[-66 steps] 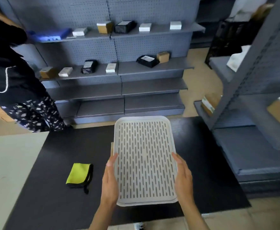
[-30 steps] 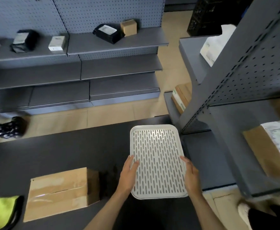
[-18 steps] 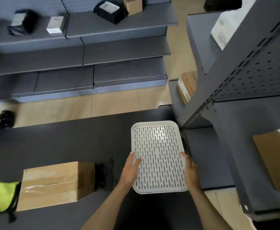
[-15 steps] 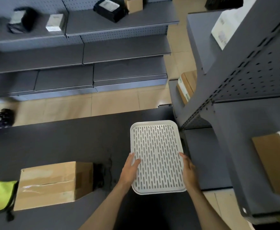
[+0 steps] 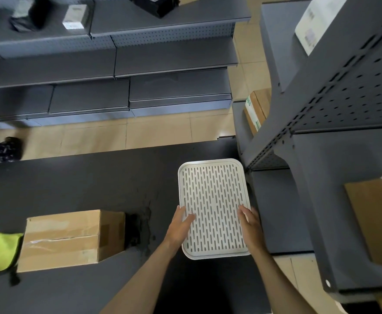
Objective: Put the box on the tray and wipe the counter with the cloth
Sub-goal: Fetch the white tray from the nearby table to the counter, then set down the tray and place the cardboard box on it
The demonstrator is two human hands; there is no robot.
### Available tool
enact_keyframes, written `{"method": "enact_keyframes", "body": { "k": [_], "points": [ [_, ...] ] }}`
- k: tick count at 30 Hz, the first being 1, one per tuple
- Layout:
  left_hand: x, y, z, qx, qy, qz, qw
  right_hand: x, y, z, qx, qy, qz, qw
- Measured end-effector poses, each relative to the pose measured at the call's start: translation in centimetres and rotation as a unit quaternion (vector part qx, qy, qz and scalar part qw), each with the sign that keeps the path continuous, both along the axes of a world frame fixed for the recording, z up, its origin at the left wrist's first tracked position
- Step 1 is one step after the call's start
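A: Tray (image 5: 212, 207) first: where do we see it?

B: We see the white slotted tray at the right end of the dark counter (image 5: 95, 182), long side running near to far. Whether it rests on the counter or hangs just above it, we cannot tell.

A: And the hands?

B: We find the left hand (image 5: 178, 227) on its left edge, thumb laid over the slots. The right hand (image 5: 249, 223) grips the right edge the same way. Both are closed on the near half of the tray.

A: Where is the box?

B: We see the cardboard box (image 5: 72, 239), taped along its top, lying on the counter well left of the tray and apart from it. A dark smudge (image 5: 140, 227) marks the counter just right of the box.

A: And the cloth?

B: The yellow-green cloth (image 5: 2, 251) lies at the far left of the counter, touching the box's left side or just beside it. Grey shelving (image 5: 321, 109) rises on the right, next to the tray.
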State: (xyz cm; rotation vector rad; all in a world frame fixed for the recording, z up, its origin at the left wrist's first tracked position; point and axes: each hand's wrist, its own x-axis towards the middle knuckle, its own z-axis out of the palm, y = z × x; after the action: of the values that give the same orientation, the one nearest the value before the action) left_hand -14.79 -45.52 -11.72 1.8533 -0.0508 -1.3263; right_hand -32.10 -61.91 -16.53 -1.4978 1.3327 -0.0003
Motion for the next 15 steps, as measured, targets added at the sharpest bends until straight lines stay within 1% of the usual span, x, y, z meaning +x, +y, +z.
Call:
{"method": "enact_keyframes", "body": {
  "k": [2,4,7,8,9,11,13,14,15],
  "points": [
    [0.1,0.0,1.2,0.004,-0.024,-0.032,0.999,0.0,0.3,0.2,-0.017,0.008,0.007,1.0],
    [0.3,0.5,2.5,0.027,-0.068,-0.089,0.993,-0.1,0.8,0.8,-0.051,0.025,0.016,0.998],
    [0.9,2.0,3.6,0.05,-0.16,-0.178,0.97,0.1,1.7,2.4,-0.114,0.054,0.071,0.989],
    [1.1,2.7,4.2,0.068,-0.198,-0.217,0.953,0.2,2.2,3.1,-0.133,0.059,0.103,0.984],
    [1.3,3.4,4.7,0.093,-0.243,-0.259,0.93,0.5,2.6,3.7,-0.147,0.06,0.139,0.978],
    [1.6,5.0,5.7,0.131,-0.338,-0.336,0.869,1.1,3.5,4.8,-0.166,0.053,0.224,0.959],
    [1.8,6.9,6.7,0.142,-0.409,-0.374,0.82,1.9,4.6,5.7,-0.185,0.061,0.31,0.93],
    [1.9,8.0,7.2,0.148,-0.429,-0.378,0.807,2.4,5.2,6.2,-0.194,0.069,0.343,0.917],
    [2.1,9.0,7.6,0.152,-0.442,-0.373,0.801,2.9,5.8,6.9,-0.201,0.075,0.366,0.906]
  ]
}}
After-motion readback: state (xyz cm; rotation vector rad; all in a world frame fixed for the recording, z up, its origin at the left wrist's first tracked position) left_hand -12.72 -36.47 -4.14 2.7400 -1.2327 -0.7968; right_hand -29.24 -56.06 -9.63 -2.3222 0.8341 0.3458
